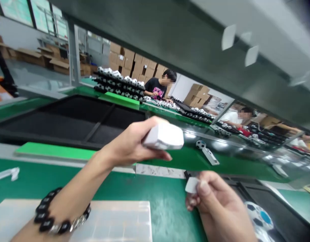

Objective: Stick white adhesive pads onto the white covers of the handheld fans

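A chunky white faceted block (163,136), its material hard to tell, is gripped in the left hand (127,144), with the fingers curled around its near end, and it is held up over the green surface (167,208). A small flat white piece (192,185), tilted, is pinched between thumb and fingers of the right hand (215,205), lower over that surface. The two pieces are well apart.

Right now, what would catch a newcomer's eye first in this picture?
The two hands up front stand out: the left hand, wearing a black beaded bracelet, grips a white block, while the right hand pinches a small white piece. Farther along the green bench, rows of little black-and-white balls sit near a person in a black shirt, with stacked cardboard boxes behind.
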A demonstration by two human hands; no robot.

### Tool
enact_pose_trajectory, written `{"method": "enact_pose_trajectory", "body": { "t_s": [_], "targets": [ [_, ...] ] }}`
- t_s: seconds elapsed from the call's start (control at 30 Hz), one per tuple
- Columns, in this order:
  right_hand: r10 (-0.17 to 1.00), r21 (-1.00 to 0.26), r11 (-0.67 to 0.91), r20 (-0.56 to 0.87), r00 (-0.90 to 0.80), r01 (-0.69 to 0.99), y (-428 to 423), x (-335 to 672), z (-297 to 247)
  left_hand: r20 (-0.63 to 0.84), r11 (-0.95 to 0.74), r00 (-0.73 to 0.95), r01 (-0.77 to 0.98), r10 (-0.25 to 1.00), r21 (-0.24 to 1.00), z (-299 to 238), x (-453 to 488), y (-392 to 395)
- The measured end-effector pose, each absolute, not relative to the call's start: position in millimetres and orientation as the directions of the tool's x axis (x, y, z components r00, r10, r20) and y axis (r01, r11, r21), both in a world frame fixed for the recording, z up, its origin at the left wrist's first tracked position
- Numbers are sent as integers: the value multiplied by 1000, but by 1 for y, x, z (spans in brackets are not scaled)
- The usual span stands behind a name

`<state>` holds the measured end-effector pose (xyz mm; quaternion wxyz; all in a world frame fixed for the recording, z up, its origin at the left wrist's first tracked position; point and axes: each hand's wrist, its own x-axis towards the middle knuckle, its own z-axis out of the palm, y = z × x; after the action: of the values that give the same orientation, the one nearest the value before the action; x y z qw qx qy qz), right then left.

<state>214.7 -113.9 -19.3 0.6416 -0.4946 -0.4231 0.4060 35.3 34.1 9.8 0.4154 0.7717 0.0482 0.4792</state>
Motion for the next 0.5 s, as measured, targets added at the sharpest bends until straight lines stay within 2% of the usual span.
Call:
{"method": "enact_pose_trajectory", "body": {
  "t_s": [0.1,0.2,0.33,0.5],
  "targets": [
    [947,-964,248,219,236,-100,-90,207,28,720,-805,600,-200,350,558,12,32,35],
    [894,-949,315,301,333,13,-79,204,37,736,-886,627,-151,256,437,17,31,32],
    [841,-933,353,350,413,72,-77,210,20,744,-923,627,-101,231,372,18,29,30],
    [857,-941,336,324,401,41,-79,201,20,755,-950,612,-21,234,312,15,28,34]
  ]
}}
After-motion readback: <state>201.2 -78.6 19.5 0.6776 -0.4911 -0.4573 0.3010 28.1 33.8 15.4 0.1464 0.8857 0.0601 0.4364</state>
